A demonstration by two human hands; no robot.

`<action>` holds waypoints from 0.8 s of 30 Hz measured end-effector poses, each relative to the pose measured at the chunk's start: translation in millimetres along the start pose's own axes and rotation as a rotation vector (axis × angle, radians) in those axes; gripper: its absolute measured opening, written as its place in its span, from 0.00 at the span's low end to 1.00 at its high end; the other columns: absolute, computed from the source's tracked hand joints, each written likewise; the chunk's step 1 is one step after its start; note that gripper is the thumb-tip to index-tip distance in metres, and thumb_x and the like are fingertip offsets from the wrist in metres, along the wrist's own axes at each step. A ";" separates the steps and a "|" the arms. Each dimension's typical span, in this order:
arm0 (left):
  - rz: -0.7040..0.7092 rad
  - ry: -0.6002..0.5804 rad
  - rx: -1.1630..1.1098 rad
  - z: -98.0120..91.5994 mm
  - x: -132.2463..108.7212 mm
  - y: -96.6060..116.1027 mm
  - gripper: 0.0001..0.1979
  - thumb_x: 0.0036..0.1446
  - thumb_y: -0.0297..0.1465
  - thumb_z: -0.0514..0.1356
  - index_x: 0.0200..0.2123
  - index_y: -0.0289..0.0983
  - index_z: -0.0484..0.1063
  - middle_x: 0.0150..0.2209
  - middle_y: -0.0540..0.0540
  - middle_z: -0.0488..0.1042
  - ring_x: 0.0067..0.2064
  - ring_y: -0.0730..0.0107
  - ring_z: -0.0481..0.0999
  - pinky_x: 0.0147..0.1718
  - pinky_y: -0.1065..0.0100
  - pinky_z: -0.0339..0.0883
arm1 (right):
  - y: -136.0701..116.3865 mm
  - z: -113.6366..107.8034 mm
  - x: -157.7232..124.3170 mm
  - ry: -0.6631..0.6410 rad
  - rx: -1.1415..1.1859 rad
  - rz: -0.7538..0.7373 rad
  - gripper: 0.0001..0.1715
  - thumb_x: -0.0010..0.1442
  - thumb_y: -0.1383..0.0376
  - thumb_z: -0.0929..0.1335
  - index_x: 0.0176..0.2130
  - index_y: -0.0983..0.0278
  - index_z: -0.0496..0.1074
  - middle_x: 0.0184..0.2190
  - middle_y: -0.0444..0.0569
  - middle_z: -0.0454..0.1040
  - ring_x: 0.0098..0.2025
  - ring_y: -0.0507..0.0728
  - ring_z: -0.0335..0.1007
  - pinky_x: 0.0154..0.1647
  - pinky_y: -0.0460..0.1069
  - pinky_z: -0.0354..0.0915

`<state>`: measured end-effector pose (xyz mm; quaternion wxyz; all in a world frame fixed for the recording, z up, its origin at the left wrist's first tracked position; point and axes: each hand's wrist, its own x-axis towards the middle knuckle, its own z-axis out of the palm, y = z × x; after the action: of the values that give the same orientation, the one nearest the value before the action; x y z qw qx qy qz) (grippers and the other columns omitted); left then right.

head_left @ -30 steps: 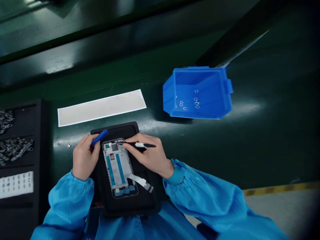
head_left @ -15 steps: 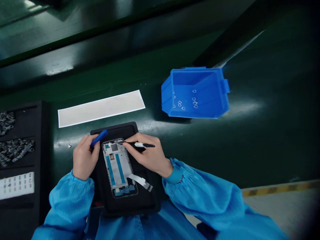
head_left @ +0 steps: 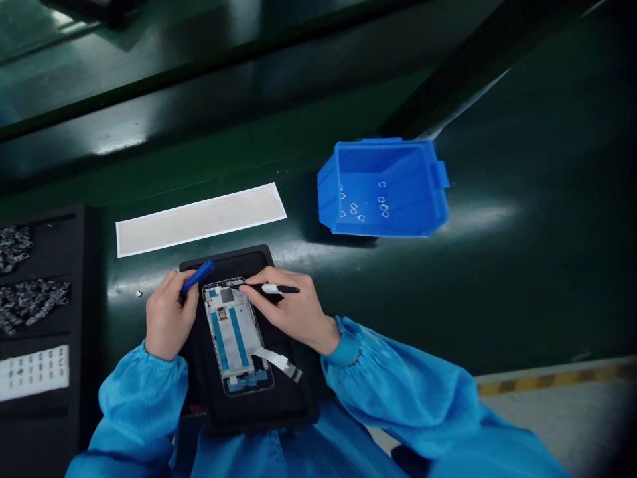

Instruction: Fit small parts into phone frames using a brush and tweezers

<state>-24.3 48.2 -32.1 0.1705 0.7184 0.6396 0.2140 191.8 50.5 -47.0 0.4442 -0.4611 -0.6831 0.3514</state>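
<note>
An opened phone frame [head_left: 233, 342] with blue strips lies in a black foam tray [head_left: 293, 405]. From its right side a white flex cable [head_left: 277, 360] sticks out. My left hand [head_left: 169, 312] is closed around a blue pen-like tool [head_left: 198, 277], beside the phone's upper left. My right hand [head_left: 293, 309] pinches slim black tweezers [head_left: 288, 289] with a white band. Their tip reaches the phone's top edge; what it touches there is too small to tell.
A blue bin [head_left: 393, 219] with several small white frames stands at the right. Behind the tray lies a long pale sheet [head_left: 199, 219] with a white border. On the left, a black compartment tray [head_left: 44, 259] holds small metal parts [head_left: 34, 302] and a white card [head_left: 34, 372]. A tiny metal piece [head_left: 139, 293] lies nearby.
My right hand and the tweezers have shifted slightly left along the phone's top edge. My left hand stays in place. The whole view has moved slightly.
</note>
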 end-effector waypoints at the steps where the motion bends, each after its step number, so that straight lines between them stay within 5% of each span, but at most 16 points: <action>1: 0.009 0.016 0.016 -0.1 -0.4 0.7 0.10 0.63 0.30 0.55 0.43 0.39 0.76 0.34 0.49 0.76 0.34 0.69 0.76 0.33 0.70 0.66 | 0.5 -0.6 0.5 0.012 0.020 0.012 0.05 0.63 0.66 0.70 0.33 0.60 0.73 0.29 0.45 0.77 0.33 0.57 0.77 0.33 0.50 0.71; 7: 0.264 0.024 0.174 -1.4 -5.9 8.5 0.14 0.61 0.27 0.56 0.46 0.44 0.78 0.37 0.48 0.73 0.31 0.74 0.73 0.26 0.73 0.63 | 8.6 -3.4 7.9 0.246 0.381 0.268 0.13 0.62 0.56 0.70 0.32 0.62 0.70 0.27 0.43 0.72 0.24 0.52 0.73 0.21 0.45 0.67; 14: 0.420 -0.060 0.498 -0.7 -7.9 6.7 0.18 0.61 0.27 0.57 0.50 0.51 0.77 0.40 0.48 0.72 0.27 0.74 0.71 0.21 0.72 0.59 | 11.6 -1.1 14.2 0.241 0.512 0.346 0.18 0.59 0.51 0.72 0.31 0.63 0.69 0.25 0.42 0.70 0.23 0.51 0.72 0.18 0.43 0.66; 18: 0.398 -0.126 0.609 -2.2 -7.1 9.1 0.22 0.60 0.25 0.58 0.52 0.55 0.76 0.42 0.48 0.72 0.25 0.74 0.70 0.21 0.71 0.60 | 12.9 0.1 15.2 0.248 0.537 0.355 0.16 0.58 0.53 0.71 0.31 0.63 0.69 0.25 0.42 0.70 0.23 0.50 0.71 0.18 0.42 0.64; 24: 0.180 -0.312 0.591 -1.4 -1.4 21.7 0.24 0.61 0.25 0.55 0.54 0.58 0.73 0.46 0.49 0.72 0.29 0.73 0.74 0.22 0.72 0.64 | 21.1 7.1 15.3 0.244 0.575 0.397 0.16 0.57 0.53 0.71 0.32 0.62 0.68 0.21 0.40 0.69 0.21 0.51 0.69 0.18 0.43 0.62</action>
<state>-6.9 44.1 -19.8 0.0313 0.8143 0.5742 -0.0789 189.1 71.4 -64.0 0.5567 -0.4797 -0.3957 0.5508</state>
